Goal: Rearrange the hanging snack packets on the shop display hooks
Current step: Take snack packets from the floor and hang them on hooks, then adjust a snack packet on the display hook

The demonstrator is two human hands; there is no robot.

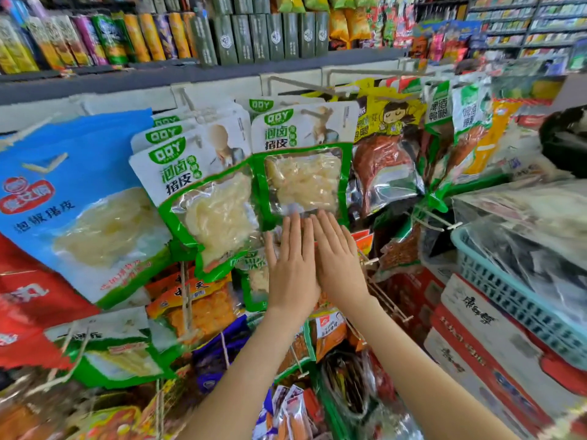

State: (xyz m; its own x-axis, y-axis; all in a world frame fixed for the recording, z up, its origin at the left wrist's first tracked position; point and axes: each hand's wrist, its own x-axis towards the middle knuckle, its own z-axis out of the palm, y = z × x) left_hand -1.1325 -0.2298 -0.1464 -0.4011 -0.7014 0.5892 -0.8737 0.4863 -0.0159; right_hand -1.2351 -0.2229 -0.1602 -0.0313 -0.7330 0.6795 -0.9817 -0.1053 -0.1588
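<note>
At the far left of the frame I see a big blue packet (79, 201) hanging tilted, with pale strips showing through its window. Just beside it, left of centre, a stack of green-and-white packets (203, 185) hangs askew, its bottom swung toward the left. Next, at the centre of the frame, a single green-and-white packet (305, 166) hangs nearly straight from a wire hook (301, 87) under the shelf edge. Below it I have my left hand (292, 265) flat and released, fingers straight and together, the fingertips touching the packet's lower edge. My right hand (336, 258) lies right against it, equally flat and grasping nothing, its fingertips on the same lower edge. Right of the hands a red-brown packet (384, 163) with a cartoon girl on its header hangs touching the centre one. Farther right green-topped packets (460, 128) crowd together, and at the right edge a teal basket (514, 296) sits on stacked cartons (476, 328)
</note>
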